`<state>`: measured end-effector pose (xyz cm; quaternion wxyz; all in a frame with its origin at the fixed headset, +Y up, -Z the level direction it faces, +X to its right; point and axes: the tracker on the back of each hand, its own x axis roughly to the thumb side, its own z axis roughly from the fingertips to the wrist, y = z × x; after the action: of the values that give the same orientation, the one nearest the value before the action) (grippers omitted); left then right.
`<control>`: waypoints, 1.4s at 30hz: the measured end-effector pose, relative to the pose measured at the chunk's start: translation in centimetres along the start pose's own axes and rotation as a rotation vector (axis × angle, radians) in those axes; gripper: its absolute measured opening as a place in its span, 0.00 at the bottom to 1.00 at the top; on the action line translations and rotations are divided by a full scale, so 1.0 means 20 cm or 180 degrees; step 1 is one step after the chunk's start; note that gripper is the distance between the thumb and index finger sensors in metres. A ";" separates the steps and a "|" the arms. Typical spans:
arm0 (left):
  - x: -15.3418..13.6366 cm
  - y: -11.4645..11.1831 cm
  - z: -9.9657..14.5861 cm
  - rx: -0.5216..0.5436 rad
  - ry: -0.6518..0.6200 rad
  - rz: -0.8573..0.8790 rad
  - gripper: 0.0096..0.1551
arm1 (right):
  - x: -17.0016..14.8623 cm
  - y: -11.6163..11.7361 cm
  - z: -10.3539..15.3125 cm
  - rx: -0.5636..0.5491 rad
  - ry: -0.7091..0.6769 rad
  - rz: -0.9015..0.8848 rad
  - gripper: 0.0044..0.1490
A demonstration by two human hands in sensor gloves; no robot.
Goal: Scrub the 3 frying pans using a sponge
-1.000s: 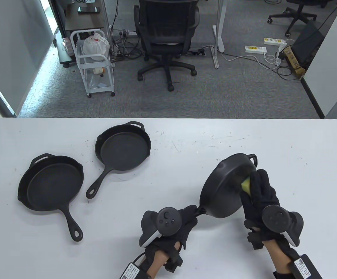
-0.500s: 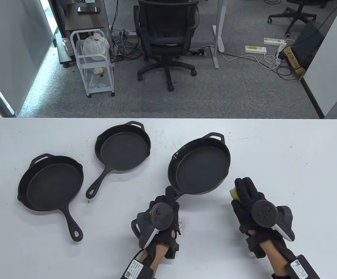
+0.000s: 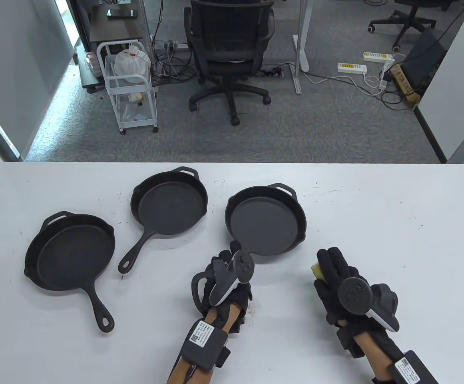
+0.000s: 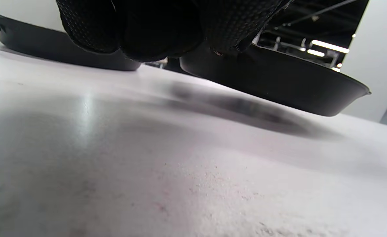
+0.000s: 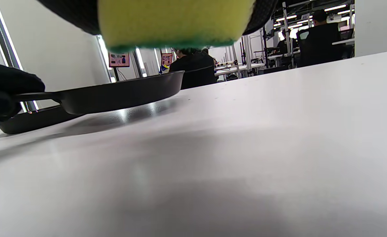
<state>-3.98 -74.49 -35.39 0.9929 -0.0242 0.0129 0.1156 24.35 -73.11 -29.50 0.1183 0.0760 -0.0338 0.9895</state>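
On the white desk (image 3: 375,208), the right pan (image 3: 265,224), judged heavy and stiff, is gripped by its handle in the left hand (image 3: 226,276), while the soft sponge (image 3: 318,272) is held under the right hand (image 3: 337,272).

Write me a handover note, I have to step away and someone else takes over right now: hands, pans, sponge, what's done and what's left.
Left hand: grips the handle of the right pan, held just off the table in the wrist views.
Right hand: fingers hold the yellow-green sponge clear of the pans.
Left pan and middle pan lie flat, untouched.
Done: cannot tell which pans are scrubbed.
Left: set the right pan down, confirm the other two.
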 end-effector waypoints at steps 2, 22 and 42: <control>0.01 -0.02 -0.03 -0.0019 0.0037 -0.0042 0.40 | 0.00 0.00 0.01 -0.0012 -0.0025 -0.0020 0.45; -0.83 0.36 -0.04 0.0306 0.0910 -0.0271 0.54 | -0.02 0.01 -0.01 -0.0019 -0.0008 0.0025 0.47; -1.05 0.23 -0.26 0.0095 0.1481 0.0085 0.36 | -0.01 0.02 -0.02 0.0030 -0.0070 0.0018 0.47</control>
<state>-25.55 -75.01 -40.19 0.9618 -0.0353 0.2435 0.1198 24.34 -73.54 -29.86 0.1149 0.0873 -0.0307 0.9891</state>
